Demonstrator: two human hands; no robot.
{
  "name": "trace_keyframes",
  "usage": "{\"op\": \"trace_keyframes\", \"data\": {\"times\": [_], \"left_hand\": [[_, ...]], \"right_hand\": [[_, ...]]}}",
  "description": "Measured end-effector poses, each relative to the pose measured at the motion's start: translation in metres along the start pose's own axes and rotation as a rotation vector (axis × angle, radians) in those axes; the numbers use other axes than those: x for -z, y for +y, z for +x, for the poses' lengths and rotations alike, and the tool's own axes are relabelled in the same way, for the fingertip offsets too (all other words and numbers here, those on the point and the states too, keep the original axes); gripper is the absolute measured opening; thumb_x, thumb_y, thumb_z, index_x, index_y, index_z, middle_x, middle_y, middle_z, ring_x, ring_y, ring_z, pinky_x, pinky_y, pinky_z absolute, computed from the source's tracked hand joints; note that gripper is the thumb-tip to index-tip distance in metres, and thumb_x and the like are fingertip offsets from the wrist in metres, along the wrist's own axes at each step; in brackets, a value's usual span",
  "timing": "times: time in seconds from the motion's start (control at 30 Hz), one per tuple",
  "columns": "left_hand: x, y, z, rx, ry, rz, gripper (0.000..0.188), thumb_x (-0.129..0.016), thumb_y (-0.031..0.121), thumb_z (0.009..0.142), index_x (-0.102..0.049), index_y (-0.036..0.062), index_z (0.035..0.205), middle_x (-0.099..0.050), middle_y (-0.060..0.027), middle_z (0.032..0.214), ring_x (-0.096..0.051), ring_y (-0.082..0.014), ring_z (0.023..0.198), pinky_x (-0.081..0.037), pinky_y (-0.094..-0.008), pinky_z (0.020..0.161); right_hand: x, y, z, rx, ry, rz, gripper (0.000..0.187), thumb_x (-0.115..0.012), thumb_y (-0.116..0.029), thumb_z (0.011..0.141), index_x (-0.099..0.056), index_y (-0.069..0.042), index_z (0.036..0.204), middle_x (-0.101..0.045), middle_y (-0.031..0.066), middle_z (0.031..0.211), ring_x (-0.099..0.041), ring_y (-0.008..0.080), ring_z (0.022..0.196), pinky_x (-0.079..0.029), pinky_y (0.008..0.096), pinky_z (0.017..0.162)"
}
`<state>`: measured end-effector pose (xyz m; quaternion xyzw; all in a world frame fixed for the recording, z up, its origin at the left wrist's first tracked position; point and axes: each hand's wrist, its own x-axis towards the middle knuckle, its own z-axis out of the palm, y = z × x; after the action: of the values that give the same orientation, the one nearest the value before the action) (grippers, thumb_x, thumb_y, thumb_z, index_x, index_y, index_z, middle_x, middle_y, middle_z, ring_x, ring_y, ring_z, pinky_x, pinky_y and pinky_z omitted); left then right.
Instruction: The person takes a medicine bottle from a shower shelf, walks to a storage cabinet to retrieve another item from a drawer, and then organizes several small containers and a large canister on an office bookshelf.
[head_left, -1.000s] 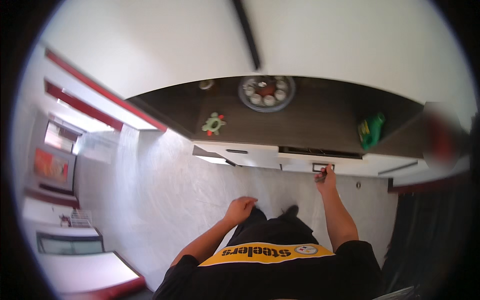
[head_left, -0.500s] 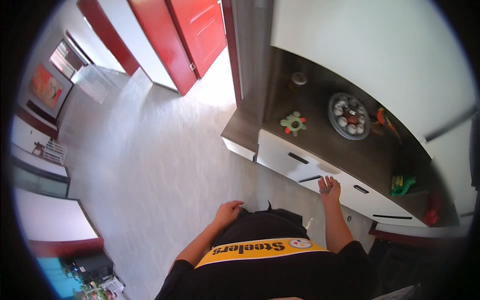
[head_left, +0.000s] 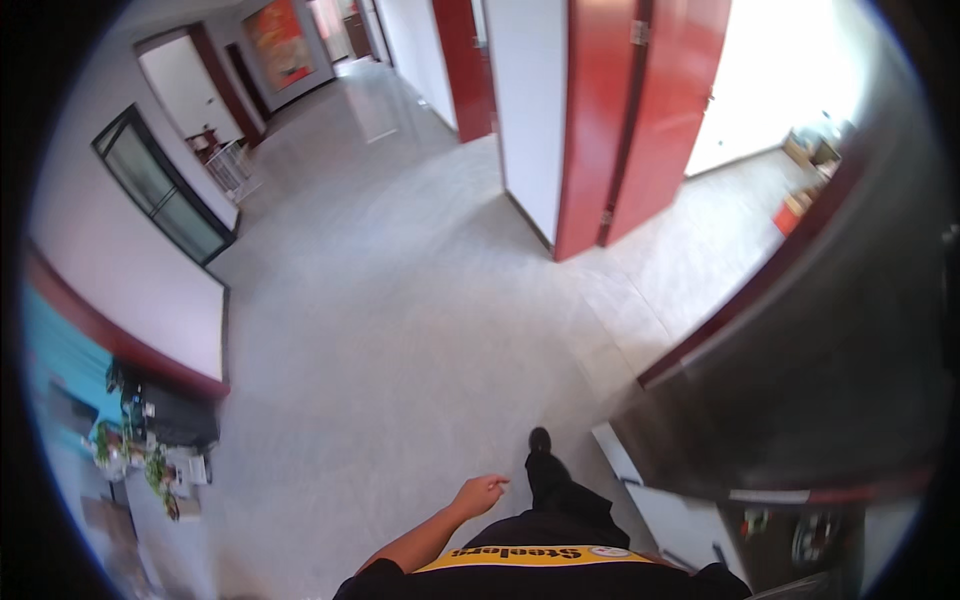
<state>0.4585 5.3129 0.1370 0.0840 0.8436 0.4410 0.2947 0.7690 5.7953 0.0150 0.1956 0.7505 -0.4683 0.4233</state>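
Observation:
My left hand (head_left: pixel 482 495) hangs low in front of my body, its fingers loosely curled. Nothing shows in it, and it touches nothing. Out of sight is my right hand. Below my left hand's height, a black shoe (head_left: pixel 540 440) on one foot is stretched forward over the grey floor (head_left: pixel 380 330). To my right stands a cabinet with white drawer fronts (head_left: pixel 680 515). On its dark shelf, at the lower right, sit a green and red toy (head_left: pixel 753 523) and a round tray (head_left: pixel 815 537) with several items.
Ahead on the right, a red door (head_left: pixel 670 120) stands open beside a bright room with boxes (head_left: pixel 805 150) on its floor. A dark panel (head_left: pixel 830 350) rises close on my right. Potted plants (head_left: pixel 160 470) are at the left. A white rack (head_left: pixel 232 172) stands farther off.
My view has swung left, away from the cabinet, toward the doorway and hall. My right hand, earlier by the drawers, has left the picture. One foot now shows ahead.

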Motion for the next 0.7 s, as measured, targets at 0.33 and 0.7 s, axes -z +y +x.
{"op": "trace_keyframes", "data": {"times": [0.33,0.7], "left_hand": [[0.184,-0.176,0.003,0.88,0.64,-0.719,0.029,-0.055,0.017,0.095,-0.067,0.0014,0.116,-0.07,-0.0136,0.082,-0.067,-0.0195,0.064,-0.054,-0.0331,0.053],[0.439,-0.341,0.228,0.572,-0.138,0.324,0.022,-0.067,0.03,0.077,-0.072,0.0121,0.089,-0.072,-0.01,0.079,-0.071,-0.0317,0.078,-0.055,-0.0491,0.065]], "right_hand": [[0.222,-0.789,0.35,0.59,-0.146,0.859,0.043,-0.046,-0.047,0.105,-0.059,-0.006,0.102,-0.061,0.0077,0.087,-0.062,0.0247,0.087,-0.053,0.0427,0.082],[0.174,-1.153,0.59,0.61,0.085,0.19,0.038,-0.053,-0.047,0.102,-0.063,-0.011,0.107,-0.063,0.0025,0.095,-0.059,0.0132,0.088,-0.05,0.0343,0.079]]}}
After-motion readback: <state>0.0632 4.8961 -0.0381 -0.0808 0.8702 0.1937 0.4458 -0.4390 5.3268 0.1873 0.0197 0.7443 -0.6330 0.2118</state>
